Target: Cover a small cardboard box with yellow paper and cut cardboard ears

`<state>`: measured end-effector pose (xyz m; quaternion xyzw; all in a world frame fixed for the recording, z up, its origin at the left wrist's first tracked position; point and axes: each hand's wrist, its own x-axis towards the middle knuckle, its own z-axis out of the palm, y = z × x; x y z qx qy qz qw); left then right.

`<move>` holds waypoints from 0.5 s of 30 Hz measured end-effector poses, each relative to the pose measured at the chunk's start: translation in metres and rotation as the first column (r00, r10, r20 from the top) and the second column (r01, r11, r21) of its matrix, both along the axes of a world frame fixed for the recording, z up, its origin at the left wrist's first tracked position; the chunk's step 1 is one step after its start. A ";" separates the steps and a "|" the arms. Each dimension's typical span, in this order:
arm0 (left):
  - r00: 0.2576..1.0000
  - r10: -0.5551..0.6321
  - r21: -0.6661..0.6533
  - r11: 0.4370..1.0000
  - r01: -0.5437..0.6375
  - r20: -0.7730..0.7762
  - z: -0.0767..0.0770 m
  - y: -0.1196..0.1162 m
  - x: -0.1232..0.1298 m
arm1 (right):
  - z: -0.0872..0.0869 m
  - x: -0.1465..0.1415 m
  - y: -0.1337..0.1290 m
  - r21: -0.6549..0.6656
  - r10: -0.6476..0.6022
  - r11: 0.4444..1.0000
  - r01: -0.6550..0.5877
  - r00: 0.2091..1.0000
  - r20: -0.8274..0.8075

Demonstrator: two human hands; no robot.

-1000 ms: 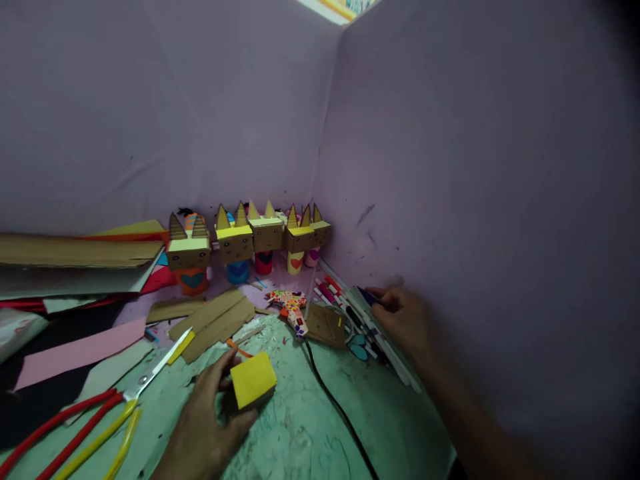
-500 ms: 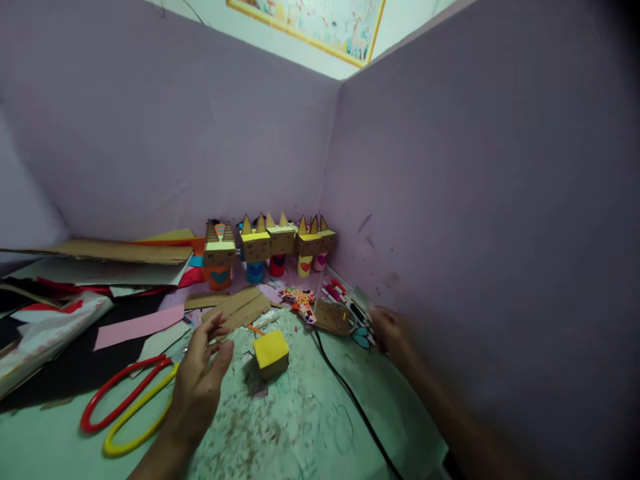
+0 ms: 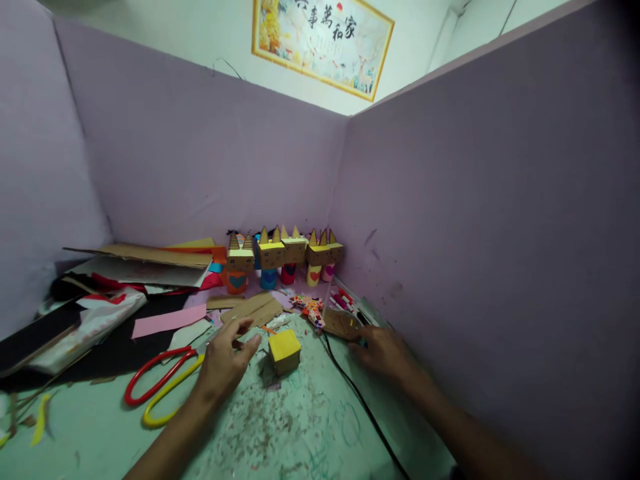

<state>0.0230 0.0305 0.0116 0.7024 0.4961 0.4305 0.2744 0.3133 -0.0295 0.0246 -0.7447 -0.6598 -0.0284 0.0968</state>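
My left hand (image 3: 226, 357) hovers beside a small cardboard box with a yellow top (image 3: 285, 345), its thumb and fingers apart and nothing between them. Partly behind that hand and wrist lie large scissors (image 3: 159, 377) with one red and one yellow handle. My right hand (image 3: 384, 351) is at the right panel, fingers curled down over small items by the markers (image 3: 345, 300). A bit of teal shows at its fingertips; what it grips is hidden. Just left of it are a brown cardboard piece (image 3: 341, 324) and a flower-patterned glue gun (image 3: 311, 309) with a black cord (image 3: 353, 387).
Several box-headed figures with pointed ears (image 3: 270, 255) stand in the back corner. Stacked cardboard (image 3: 150, 255), a pink strip (image 3: 169, 321) and black sheets (image 3: 100, 353) lie to the left. Lilac panels (image 3: 460, 220) enclose the back and sides.
My right hand has come down over the spot where teal handles showed, covering them. A clear loop there is now a pale upright line. The view has shifted; my left hand remains open near the box.
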 end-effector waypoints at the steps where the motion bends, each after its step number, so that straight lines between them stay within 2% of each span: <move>1: 1.000 0.002 -0.016 1.000 -0.003 -0.025 0.000 0.000 0.000 | -0.002 -0.001 -0.006 -0.024 -0.002 1.000 0.002 1.000 -0.015; 4: 0.996 0.024 -0.070 0.997 -0.030 -0.089 0.000 -0.001 0.002 | -0.013 -0.009 -0.024 -0.102 -0.023 0.995 0.016 0.998 -0.062; 7: 0.992 0.040 -0.084 0.995 -0.050 -0.120 -0.001 -0.001 0.002 | -0.024 -0.020 -0.034 -0.105 0.000 0.994 -0.009 0.996 -0.084; 11: 0.989 0.046 -0.096 0.994 -0.060 -0.143 -0.004 0.002 0.003 | -0.034 -0.026 -0.029 -0.060 0.004 0.998 -0.007 0.998 -0.056; 15: 0.986 0.052 -0.093 0.993 -0.067 -0.157 -0.005 0.004 0.003 | -0.034 -0.012 -0.018 -0.021 -0.084 0.996 0.083 0.996 -0.023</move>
